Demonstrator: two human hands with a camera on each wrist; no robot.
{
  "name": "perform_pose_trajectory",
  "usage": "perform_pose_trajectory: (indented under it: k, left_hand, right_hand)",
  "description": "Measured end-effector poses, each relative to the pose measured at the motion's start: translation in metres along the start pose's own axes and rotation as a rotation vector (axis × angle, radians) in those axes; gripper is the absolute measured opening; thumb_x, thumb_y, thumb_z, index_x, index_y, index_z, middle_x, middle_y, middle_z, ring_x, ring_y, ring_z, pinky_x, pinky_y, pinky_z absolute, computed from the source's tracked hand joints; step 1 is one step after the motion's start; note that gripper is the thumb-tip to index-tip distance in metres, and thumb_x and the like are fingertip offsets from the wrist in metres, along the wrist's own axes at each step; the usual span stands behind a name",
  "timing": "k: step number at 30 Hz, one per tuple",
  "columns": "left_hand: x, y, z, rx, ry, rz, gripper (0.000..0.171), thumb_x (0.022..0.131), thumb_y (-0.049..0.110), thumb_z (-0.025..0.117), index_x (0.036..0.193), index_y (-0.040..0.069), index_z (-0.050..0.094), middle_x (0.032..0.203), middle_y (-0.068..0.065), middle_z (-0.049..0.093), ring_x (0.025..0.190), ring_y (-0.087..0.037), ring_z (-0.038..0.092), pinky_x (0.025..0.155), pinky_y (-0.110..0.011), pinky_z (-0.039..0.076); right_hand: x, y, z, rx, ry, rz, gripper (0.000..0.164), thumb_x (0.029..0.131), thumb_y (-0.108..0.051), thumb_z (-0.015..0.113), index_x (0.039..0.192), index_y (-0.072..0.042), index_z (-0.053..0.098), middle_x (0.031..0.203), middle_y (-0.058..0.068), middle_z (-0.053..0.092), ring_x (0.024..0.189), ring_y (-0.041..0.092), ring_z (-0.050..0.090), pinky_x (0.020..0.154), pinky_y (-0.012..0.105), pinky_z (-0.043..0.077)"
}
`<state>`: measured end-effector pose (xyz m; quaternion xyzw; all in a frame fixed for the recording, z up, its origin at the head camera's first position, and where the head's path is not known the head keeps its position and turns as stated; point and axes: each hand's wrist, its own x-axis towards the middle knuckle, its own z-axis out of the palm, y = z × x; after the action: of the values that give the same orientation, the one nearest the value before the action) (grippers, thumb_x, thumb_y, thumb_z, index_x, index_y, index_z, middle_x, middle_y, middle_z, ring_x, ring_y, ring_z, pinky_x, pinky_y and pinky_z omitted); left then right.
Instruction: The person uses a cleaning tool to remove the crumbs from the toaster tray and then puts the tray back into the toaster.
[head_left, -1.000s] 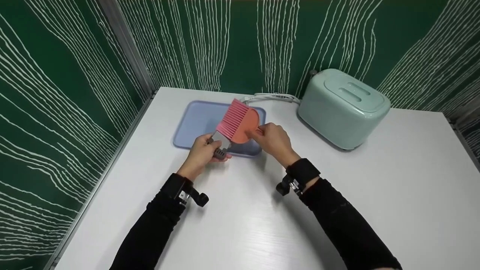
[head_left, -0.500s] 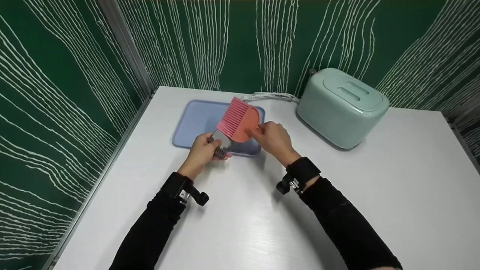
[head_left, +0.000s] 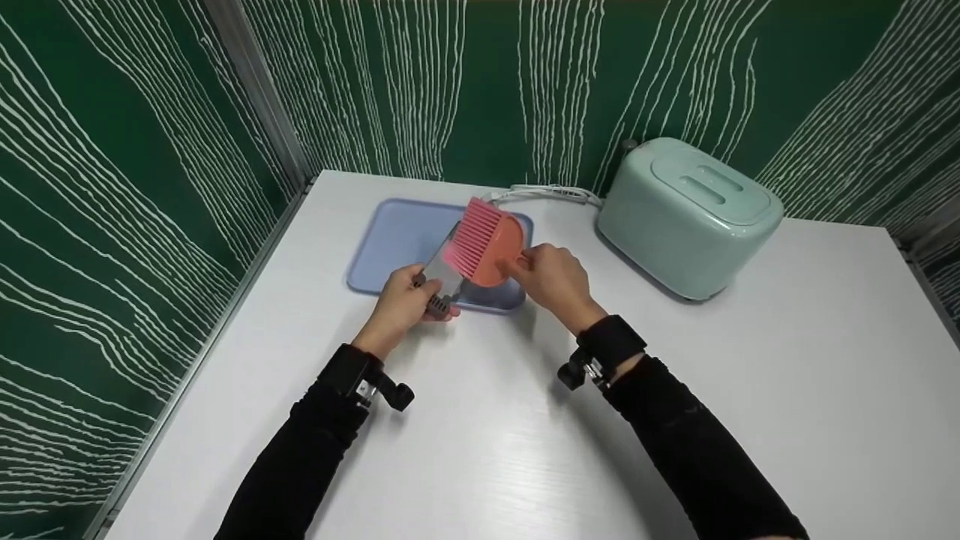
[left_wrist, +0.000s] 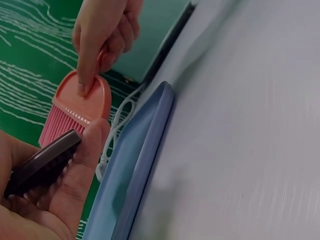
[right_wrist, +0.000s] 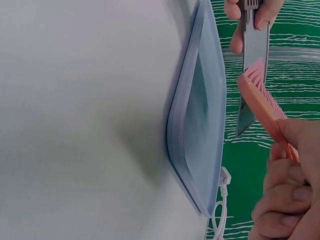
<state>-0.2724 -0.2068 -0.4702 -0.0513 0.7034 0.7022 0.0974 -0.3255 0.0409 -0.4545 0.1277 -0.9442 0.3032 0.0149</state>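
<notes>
My left hand [head_left: 405, 300] grips a crumb tray [head_left: 444, 279], a narrow shiny metal plate with a dark grey slotted end, by that end. The right hand [head_left: 555, 281] pinches a small orange brush [head_left: 501, 251] by its handle, thumb on the flat orange body. Its pink bristles [right_wrist: 256, 70] lie against the metal face in the right wrist view and hide part of it. Both things are held up over a blue tray [head_left: 390, 247]. In the left wrist view, only the dark end [left_wrist: 45, 160] of the crumb tray shows, between thumb and fingers.
A mint green toaster [head_left: 686, 217] stands at the back right of the white table [head_left: 480, 435]. Its white cord [head_left: 551, 193] lies along the back edge, behind the blue tray. Green walls with white lines [head_left: 562, 90] rise at the back and left.
The brush has shifted slightly to the right across the crumb tray, so more of the metal plate shows to the left of the bristles. My left hand keeps its hold nearly in place.
</notes>
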Motion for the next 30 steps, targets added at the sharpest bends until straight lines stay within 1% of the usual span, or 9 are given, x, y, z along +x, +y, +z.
perform_pose_trajectory:
  k: [5, 8, 10, 12, 16, 19, 23, 27, 30]
  left_hand:
    - [-0.002, 0.003, 0.002, 0.061, -0.029, 0.022, 0.019, 0.112, 0.004, 0.050, 0.127, -0.004, 0.057, 0.100, -0.024, 0.069, 0.076, -0.023, 0.081, 0.073, -0.032, 0.067]
    - [-0.002, 0.004, 0.002, 0.100, -0.035, 0.038, 0.017, 0.112, 0.005, 0.050, 0.124, -0.005, 0.057, 0.102, -0.029, 0.070, 0.076, -0.022, 0.082, 0.073, -0.032, 0.067]
    - [-0.002, 0.004, 0.002, 0.121, -0.031, 0.046, 0.020, 0.112, 0.005, 0.050, 0.128, -0.004, 0.058, 0.107, -0.030, 0.070, 0.076, -0.021, 0.081, 0.073, -0.032, 0.067]
    - [-0.002, 0.004, 0.002, 0.146, -0.031, 0.060, 0.025, 0.112, 0.005, 0.050, 0.133, -0.006, 0.058, 0.113, -0.032, 0.070, 0.076, -0.021, 0.081, 0.074, -0.032, 0.067]
    - [-0.002, 0.004, 0.003, 0.208, -0.024, 0.090, 0.037, 0.111, 0.006, 0.050, 0.147, -0.004, 0.055, 0.129, -0.027, 0.069, 0.077, -0.020, 0.081, 0.074, -0.032, 0.067]
    - [-0.002, 0.004, 0.003, 0.262, -0.022, 0.114, 0.038, 0.111, 0.008, 0.051, 0.148, -0.004, 0.054, 0.133, -0.027, 0.067, 0.077, -0.021, 0.081, 0.072, -0.031, 0.067]
    - [-0.003, 0.005, 0.003, 0.330, -0.013, 0.150, 0.036, 0.111, 0.008, 0.052, 0.144, -0.004, 0.058, 0.131, -0.027, 0.070, 0.078, -0.024, 0.082, 0.069, -0.030, 0.067]
    - [-0.004, 0.007, 0.004, 0.405, -0.002, 0.192, 0.030, 0.110, 0.009, 0.053, 0.137, -0.002, 0.063, 0.121, -0.023, 0.076, 0.079, -0.026, 0.083, 0.066, -0.029, 0.065]
    - [-0.004, 0.008, 0.005, 0.428, 0.003, 0.208, 0.027, 0.110, 0.008, 0.053, 0.133, -0.002, 0.065, 0.114, -0.021, 0.077, 0.077, -0.025, 0.083, 0.065, -0.031, 0.065]
  right_hand:
    - [0.001, 0.001, 0.001, -0.006, 0.026, 0.015, 0.057, 0.103, -0.054, 0.067, 0.062, -0.022, 0.045, 0.057, -0.007, 0.040, 0.058, 0.013, 0.043, 0.054, 0.030, 0.027]
    - [0.002, 0.002, 0.002, -0.003, 0.034, 0.016, 0.058, 0.103, -0.053, 0.068, 0.061, -0.021, 0.044, 0.057, -0.007, 0.039, 0.056, 0.012, 0.040, 0.053, 0.030, 0.025]
    - [0.002, 0.002, 0.002, -0.009, 0.040, 0.018, 0.059, 0.103, -0.054, 0.068, 0.061, -0.021, 0.044, 0.057, -0.007, 0.038, 0.056, 0.012, 0.039, 0.053, 0.030, 0.025]
    - [0.003, 0.003, 0.002, -0.016, 0.041, 0.025, 0.059, 0.103, -0.054, 0.067, 0.061, -0.021, 0.044, 0.057, -0.007, 0.038, 0.056, 0.012, 0.039, 0.053, 0.030, 0.024]
    - [0.005, 0.004, 0.003, -0.025, 0.036, 0.037, 0.057, 0.103, -0.055, 0.067, 0.061, -0.021, 0.048, 0.058, -0.006, 0.041, 0.056, 0.013, 0.039, 0.054, 0.030, 0.024]
    - [0.006, 0.006, 0.003, -0.044, 0.040, 0.037, 0.057, 0.104, -0.055, 0.066, 0.062, -0.020, 0.049, 0.058, -0.005, 0.043, 0.057, 0.014, 0.041, 0.053, 0.031, 0.025]
    - [0.007, 0.010, 0.003, -0.077, 0.067, 0.047, 0.058, 0.104, -0.054, 0.066, 0.062, -0.019, 0.046, 0.059, -0.004, 0.043, 0.057, 0.015, 0.042, 0.053, 0.031, 0.026]
    - [0.007, 0.014, 0.003, -0.094, 0.089, 0.056, 0.058, 0.105, -0.054, 0.065, 0.063, -0.019, 0.045, 0.059, -0.003, 0.042, 0.057, 0.015, 0.041, 0.053, 0.031, 0.025]
    - [0.007, 0.016, 0.004, -0.101, 0.097, 0.047, 0.058, 0.105, -0.055, 0.065, 0.063, -0.019, 0.047, 0.059, -0.003, 0.043, 0.057, 0.016, 0.042, 0.053, 0.031, 0.025]
